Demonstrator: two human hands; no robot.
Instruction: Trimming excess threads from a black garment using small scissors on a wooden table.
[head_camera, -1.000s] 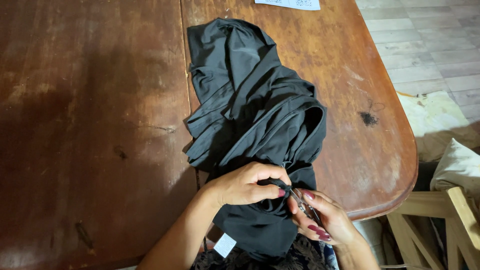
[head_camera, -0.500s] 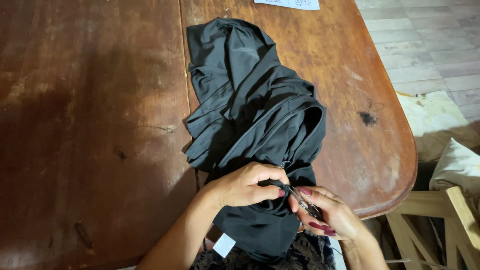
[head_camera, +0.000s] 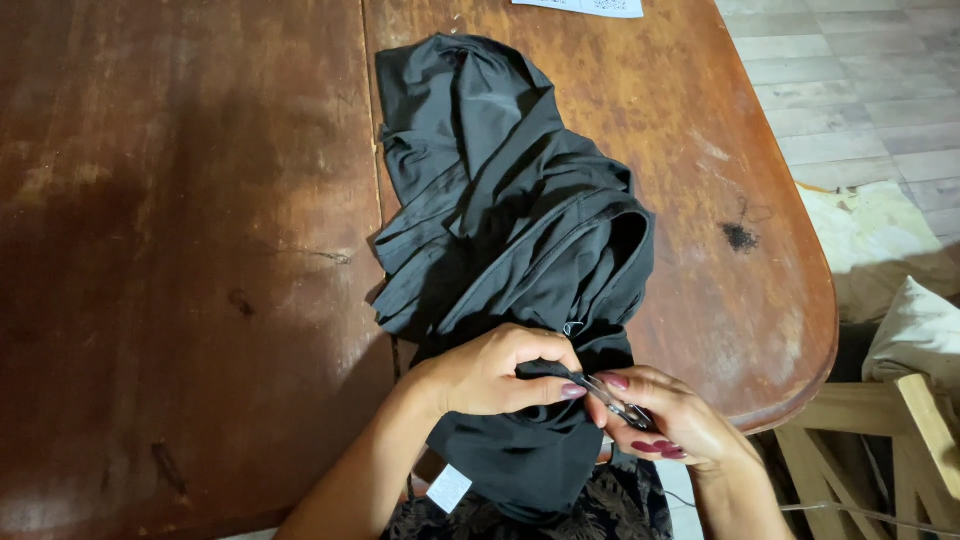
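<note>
Worn brown wooden desk (head_camera: 180, 250), seam running front to back. Left hand (head_camera: 495, 372) at the near edge, fingers curled shut, pinching a fold of the black garment (head_camera: 510, 230); no visible shift from half a second ago, grip apparently steady. Garment heaped from the far edge to the near edge, right of the seam, lower end hanging off, white tag (head_camera: 449, 487) below. Right hand (head_camera: 665, 420), closed on small metal snips (head_camera: 612, 400), tips at the pinched fold; dark thread clump (head_camera: 739, 237) toward the right edge
</note>
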